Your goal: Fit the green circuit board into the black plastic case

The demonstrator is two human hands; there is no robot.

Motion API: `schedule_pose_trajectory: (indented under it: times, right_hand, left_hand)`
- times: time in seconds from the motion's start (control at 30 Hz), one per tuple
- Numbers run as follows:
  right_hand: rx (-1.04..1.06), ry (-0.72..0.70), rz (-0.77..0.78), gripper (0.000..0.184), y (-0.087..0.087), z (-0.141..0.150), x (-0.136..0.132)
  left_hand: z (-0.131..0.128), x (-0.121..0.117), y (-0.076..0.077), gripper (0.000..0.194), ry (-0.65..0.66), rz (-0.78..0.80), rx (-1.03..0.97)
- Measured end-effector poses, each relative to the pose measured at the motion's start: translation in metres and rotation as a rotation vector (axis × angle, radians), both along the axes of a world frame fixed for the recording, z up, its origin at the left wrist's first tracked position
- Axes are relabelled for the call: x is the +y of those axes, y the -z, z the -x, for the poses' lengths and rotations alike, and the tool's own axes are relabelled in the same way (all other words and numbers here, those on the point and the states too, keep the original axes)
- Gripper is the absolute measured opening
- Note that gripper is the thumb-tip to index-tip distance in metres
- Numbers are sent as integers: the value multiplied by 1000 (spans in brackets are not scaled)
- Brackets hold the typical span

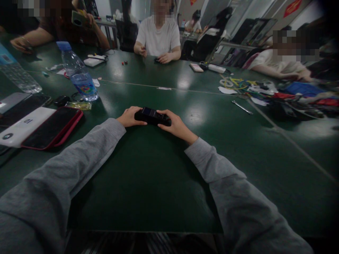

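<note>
Between my two hands, low over or on the green table (143,169), is a black handheld device (152,115) with a small dark screen on top. I cannot tell its exact kind. My left hand (130,117) is closed around its left end, thumb along the near side. The right end is gripped by my right hand (173,124), with the fingers over the top and the thumb at the near side. Part of each end is hidden by my fingers.
On the left are a phone in a red case (54,127), a white power bank (26,125) and two water bottles, one with a blue cap (79,79). A wrench (242,107) and tangled cables (254,87) lie right. Several people sit around.
</note>
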State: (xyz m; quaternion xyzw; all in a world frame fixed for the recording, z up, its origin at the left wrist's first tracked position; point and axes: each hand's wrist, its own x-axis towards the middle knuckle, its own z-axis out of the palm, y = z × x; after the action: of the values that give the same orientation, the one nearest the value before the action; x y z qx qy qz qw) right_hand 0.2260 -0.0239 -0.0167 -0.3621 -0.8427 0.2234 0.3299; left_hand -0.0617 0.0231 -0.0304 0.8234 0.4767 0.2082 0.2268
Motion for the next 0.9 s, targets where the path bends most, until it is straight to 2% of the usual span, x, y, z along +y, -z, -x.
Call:
schedule_pose_trajectory:
  times: [0.67, 0.9]
  right_hand:
    - [83, 16, 27, 53, 2, 2, -3]
    - [75, 15, 30, 54, 3, 1, -2]
  left_hand:
    - [0, -2, -2, 83, 2, -5, 15]
    - [0, -1, -2, 77, 2, 7, 0]
